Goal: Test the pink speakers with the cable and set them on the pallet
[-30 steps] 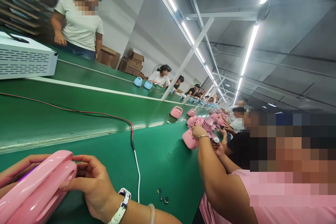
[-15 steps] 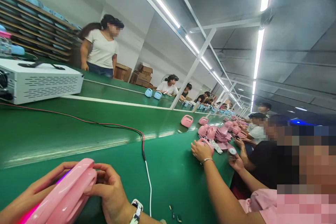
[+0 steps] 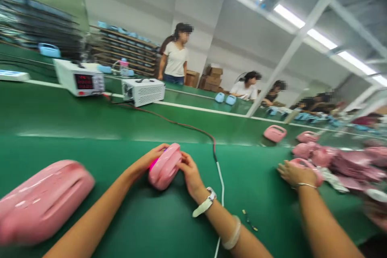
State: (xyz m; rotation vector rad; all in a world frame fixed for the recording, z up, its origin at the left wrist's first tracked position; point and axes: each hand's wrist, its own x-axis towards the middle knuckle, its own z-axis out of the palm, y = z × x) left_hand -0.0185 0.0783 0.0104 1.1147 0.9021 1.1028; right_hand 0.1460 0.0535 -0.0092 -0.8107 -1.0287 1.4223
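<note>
A glossy pink plastic device with a rounded handle (image 3: 165, 168) is held above the green work surface between my two hands. My left hand (image 3: 155, 154) is closed around its far left side, mostly hidden behind it; magenta light glows along that side. At the right side, my right hand (image 3: 190, 171) grips the edge with thumb and fingers. A white-strapped watch (image 3: 205, 203) is on my right wrist, with a pale bangle higher up the forearm. Another pink device (image 3: 50, 199) lies to the left of my left forearm.
A white cable (image 3: 221, 185) joins red and black wires running to power supplies (image 3: 148, 92) at the back. Small wired parts (image 3: 249, 221) lie at right. A co-worker's hand (image 3: 298, 174) holds a pink part near a pile of pink shells (image 3: 350, 161).
My view has turned left, bringing the second pink device and another power supply into sight. The held device and both hands now appear farther right and higher; both hands still hold it.
</note>
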